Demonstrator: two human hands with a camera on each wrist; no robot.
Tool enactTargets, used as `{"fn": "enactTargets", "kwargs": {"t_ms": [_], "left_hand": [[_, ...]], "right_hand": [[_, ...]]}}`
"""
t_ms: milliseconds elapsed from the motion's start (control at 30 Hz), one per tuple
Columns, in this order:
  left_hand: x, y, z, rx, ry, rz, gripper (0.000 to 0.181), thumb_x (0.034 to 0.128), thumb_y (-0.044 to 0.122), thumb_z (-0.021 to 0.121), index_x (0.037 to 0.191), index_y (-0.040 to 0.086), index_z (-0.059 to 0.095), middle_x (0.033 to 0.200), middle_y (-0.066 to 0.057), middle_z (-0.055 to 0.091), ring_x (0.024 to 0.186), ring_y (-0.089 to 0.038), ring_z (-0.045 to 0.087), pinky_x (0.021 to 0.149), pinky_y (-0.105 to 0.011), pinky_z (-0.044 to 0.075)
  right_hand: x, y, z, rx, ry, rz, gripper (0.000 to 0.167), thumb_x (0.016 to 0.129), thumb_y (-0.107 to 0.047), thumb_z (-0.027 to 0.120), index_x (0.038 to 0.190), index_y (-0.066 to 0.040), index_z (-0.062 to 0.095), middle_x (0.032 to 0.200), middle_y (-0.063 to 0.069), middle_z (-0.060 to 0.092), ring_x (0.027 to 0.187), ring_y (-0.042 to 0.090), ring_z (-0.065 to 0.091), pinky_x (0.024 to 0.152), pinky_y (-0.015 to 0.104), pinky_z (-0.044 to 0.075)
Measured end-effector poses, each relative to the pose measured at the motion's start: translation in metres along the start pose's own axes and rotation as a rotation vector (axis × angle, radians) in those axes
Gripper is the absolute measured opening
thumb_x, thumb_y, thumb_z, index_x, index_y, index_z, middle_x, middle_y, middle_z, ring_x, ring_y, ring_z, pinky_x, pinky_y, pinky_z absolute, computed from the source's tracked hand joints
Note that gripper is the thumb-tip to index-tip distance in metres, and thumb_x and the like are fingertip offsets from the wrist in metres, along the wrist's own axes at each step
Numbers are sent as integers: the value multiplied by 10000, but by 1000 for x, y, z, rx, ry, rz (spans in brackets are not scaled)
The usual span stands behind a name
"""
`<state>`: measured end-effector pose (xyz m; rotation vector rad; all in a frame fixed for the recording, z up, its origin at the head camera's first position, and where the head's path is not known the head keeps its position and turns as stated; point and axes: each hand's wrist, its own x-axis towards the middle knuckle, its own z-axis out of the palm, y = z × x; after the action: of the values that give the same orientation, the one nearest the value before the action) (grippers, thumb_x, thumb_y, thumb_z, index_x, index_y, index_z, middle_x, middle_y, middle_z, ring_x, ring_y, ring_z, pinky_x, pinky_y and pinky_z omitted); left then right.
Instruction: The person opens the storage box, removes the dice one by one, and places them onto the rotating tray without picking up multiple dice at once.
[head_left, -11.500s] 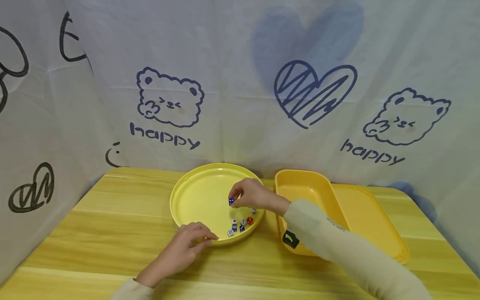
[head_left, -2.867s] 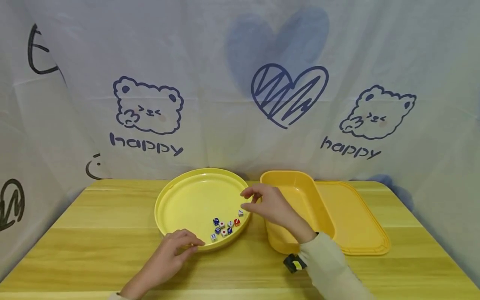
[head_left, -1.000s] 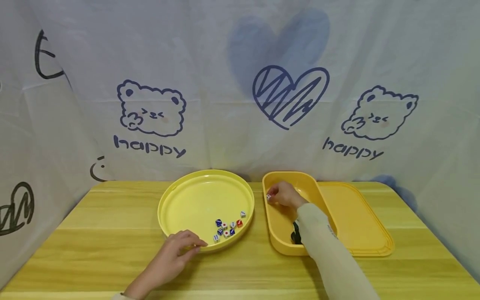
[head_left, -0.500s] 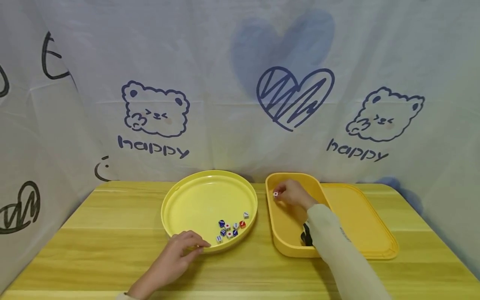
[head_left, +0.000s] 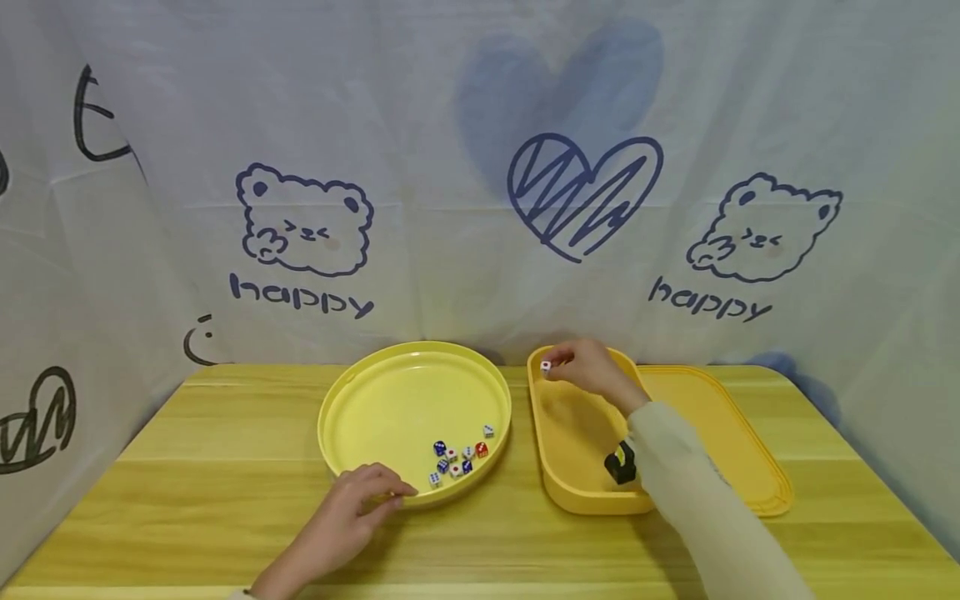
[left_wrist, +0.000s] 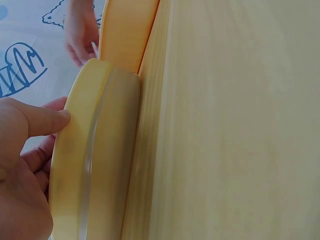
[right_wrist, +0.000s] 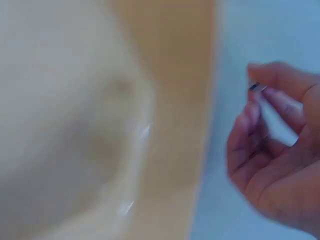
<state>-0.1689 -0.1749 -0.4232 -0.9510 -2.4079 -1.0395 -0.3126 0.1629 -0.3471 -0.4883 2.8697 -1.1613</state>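
Note:
My left hand [head_left: 358, 510] pinches the near rim of a round yellow tray [head_left: 420, 348]; in the left wrist view the thumb [left_wrist: 47, 121] lies against the tray's outer wall [left_wrist: 75, 150]. Several small dice, white, blue and one red die [head_left: 482, 450], lie in the tray's near right part. Between thumb and fingertips my right hand [head_left: 592, 367] holds a white die [head_left: 545, 367] with a red dot. That hand is raised over the back left of an orange box [head_left: 555, 493]. In the right wrist view the die [right_wrist: 258, 87] is partly hidden by the fingers.
An orange lid [head_left: 720, 417] lies flat to the right of the box, partly behind the right sleeve [head_left: 697, 492]. A black device [head_left: 620, 463] sits under the right wrist. All stands on a wooden table [head_left: 187, 483], with a printed white curtain [head_left: 442, 208] behind.
The right hand went from the tray's right edge into the box, took a white die there and has lifted it. More dice lie in the tray than at first. The left hand keeps its place.

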Motion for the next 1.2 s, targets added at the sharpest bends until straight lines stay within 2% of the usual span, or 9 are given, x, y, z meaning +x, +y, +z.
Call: {"fn": "enactTargets", "kwargs": {"t_ms": [100,167,367,533,700,867,1000,1200], "left_hand": [[0,1,1,-7,-1,7,232,806,-24,725,954,155,732,911,102,660,853,-92,594,770,-341,461],[0,1,1,-16,1,13,239,798,-38,726,951,145,731,907,92,663,847,-95,596,762,-334,469],[-1,0,1,-23,5,16,242,799,-44,723,954,141,731,906,80,666,844,-99,598,748,-323,473],[-2,0,3,-4,5,21,238,803,-29,725,958,152,732,908,96,663,848,-91,598,769,-341,454],[-2,-1,3,2,9,20,239,799,-31,726,953,152,732,905,100,661,846,-86,594,762,-337,454],[-3,-1,3,-22,3,15,247,798,-52,719,954,139,732,906,85,665,843,-94,598,750,-325,477],[-4,-1,2,-20,-6,3,240,805,-39,719,956,148,732,910,94,664,849,-91,596,759,-331,468],[-1,1,0,-15,-13,-2,236,816,-25,716,965,158,731,919,102,660,861,-95,595,774,-342,457]], "right_hand": [[-13,-22,-4,50,-13,62,177,878,-93,690,1038,-19,711,962,81,652,854,223,562,766,334,501],[-23,-36,-4,81,-19,71,192,885,-107,689,1061,-35,712,996,80,651,880,232,560,782,345,502],[-47,-61,5,103,20,-37,169,874,-106,706,1026,-35,728,931,56,649,834,221,531,718,304,474],[-59,-62,19,108,16,-89,171,866,-103,713,1021,-38,743,851,15,640,776,188,526,661,283,450],[-66,-59,31,103,20,-67,204,868,-109,715,1057,-37,735,865,-4,649,788,176,537,664,276,460],[-68,-54,40,111,25,-30,178,863,-111,723,1027,-43,722,871,-7,643,801,172,541,696,278,471],[-67,-52,46,116,33,-35,126,859,-99,720,977,-55,717,853,-7,640,791,171,546,687,295,469],[-63,-52,53,115,20,-52,133,855,-90,717,980,-46,721,863,-15,651,784,146,555,701,287,477]]}}
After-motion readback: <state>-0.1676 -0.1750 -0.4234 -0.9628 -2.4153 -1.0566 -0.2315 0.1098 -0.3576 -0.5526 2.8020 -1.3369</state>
